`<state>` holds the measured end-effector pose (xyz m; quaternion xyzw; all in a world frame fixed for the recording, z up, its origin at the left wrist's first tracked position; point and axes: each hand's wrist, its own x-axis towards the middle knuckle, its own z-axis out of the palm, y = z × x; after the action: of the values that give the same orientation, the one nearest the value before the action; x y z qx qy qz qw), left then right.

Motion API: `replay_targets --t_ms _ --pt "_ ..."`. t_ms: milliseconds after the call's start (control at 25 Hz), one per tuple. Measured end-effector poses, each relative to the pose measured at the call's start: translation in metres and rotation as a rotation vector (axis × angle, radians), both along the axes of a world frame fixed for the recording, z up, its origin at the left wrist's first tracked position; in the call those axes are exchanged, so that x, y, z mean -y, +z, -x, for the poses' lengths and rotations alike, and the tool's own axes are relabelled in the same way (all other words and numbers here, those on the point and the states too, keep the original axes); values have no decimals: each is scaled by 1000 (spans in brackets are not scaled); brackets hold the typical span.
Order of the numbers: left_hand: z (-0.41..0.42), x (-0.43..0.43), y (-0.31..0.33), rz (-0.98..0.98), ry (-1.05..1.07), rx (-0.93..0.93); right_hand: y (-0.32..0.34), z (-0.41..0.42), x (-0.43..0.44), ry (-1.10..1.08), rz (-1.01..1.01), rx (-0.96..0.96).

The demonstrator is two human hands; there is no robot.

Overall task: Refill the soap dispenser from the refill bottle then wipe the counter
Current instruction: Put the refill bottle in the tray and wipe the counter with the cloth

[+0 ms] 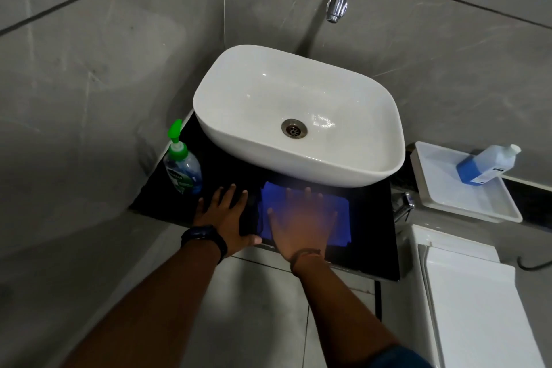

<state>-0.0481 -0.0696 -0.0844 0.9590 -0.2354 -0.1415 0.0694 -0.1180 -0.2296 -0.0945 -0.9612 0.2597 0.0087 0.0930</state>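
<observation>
A blue cloth (339,209) lies flat on the black counter (370,236) in front of the white basin. My right hand (301,221) presses flat on the cloth, fingers spread and blurred. My left hand (227,218) rests flat on the bare counter just left of the cloth, fingers apart, a dark watch on the wrist. The soap dispenser (182,163), clear with blue liquid and a green pump, stands upright at the counter's left edge, just beyond my left hand. The refill bottle (485,166), holding blue liquid with a white cap, lies tilted in a white tray at the right.
The white basin (239,146) fills the back of the counter under a chrome wall tap (339,0). A white tray (442,185) sits to the right, with a small chrome valve (403,206) beside it. A white toilet cistern (478,302) stands at lower right. Grey tiled walls close in on the left.
</observation>
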Motion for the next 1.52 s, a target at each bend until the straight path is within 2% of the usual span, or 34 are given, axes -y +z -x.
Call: replay_targets --t_ms 160,320,440,520,760,960,1120,1280,1400,1520 --pt "0 -2 -2 5 -11 -7 -2 27 33 145 70 38" --pt "0 -2 -4 -6 -6 -25 -1 48 70 -54 61 12" --pt "0 -3 -7 0 -2 -17 -1 36 61 -200 35 -8" --pt "1 -4 -8 13 3 -6 -1 21 44 -219 15 -15" --pt "1 -3 -8 22 15 0 0 22 31 214 38 0" --pt "1 -3 -8 22 9 -2 1 46 51 439 94 31" --pt "1 -3 -7 10 8 -14 6 60 64 631 32 84" --pt "1 -3 -4 -7 4 -21 7 71 66 716 78 188" --pt "1 -2 -2 -6 1 -25 5 66 60 640 23 333" --pt "0 -2 1 -11 3 -37 16 54 48 270 -273 499"
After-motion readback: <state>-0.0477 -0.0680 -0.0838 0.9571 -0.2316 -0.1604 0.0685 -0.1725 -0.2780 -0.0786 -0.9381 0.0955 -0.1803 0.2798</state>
